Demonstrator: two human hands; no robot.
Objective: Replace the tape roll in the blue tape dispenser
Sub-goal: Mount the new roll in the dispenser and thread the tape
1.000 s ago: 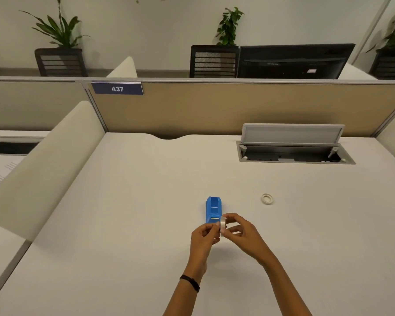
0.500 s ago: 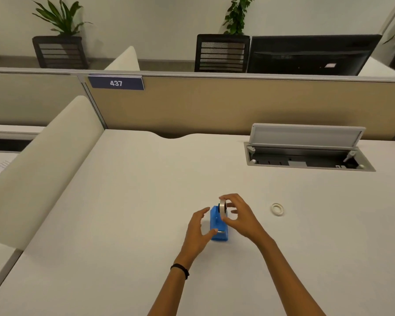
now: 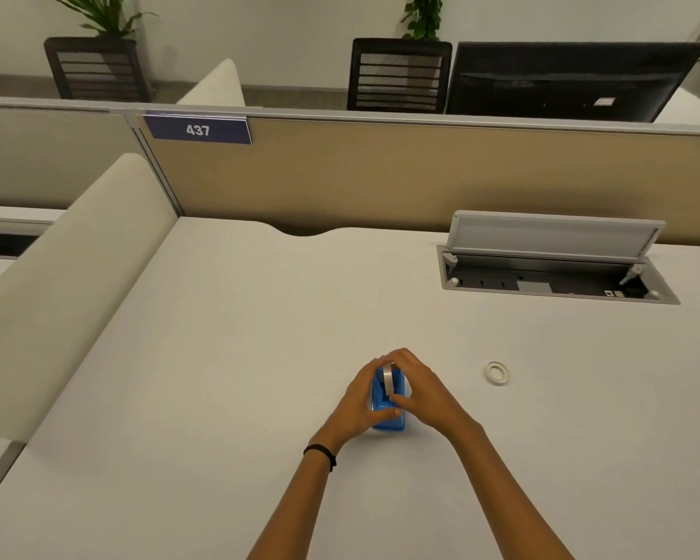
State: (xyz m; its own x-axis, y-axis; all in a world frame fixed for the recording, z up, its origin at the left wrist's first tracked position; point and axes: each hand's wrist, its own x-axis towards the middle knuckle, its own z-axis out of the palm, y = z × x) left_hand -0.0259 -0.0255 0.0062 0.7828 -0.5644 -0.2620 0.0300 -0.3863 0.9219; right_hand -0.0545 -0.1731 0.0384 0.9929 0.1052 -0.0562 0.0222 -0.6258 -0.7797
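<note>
Blue tape dispenser (image 3: pixel 388 414), on table (image 3: pixel 219 357): left hand (image 3: pixel 356 402) clasps its side; right hand (image 3: pixel 421 392) pinches tape roll (image 3: pixel 388 377) seated inside. Empty tape core (image 3: pixel 496 373) at 3 o'clock, apart.

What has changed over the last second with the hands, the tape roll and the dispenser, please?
The tape roll, held in front of the blue dispenser in both hands a second ago, has been lowered into it by the right hand. The left hand let go of the roll and now steadies the dispenser's side. The small white ring stays untouched on the desk.
</note>
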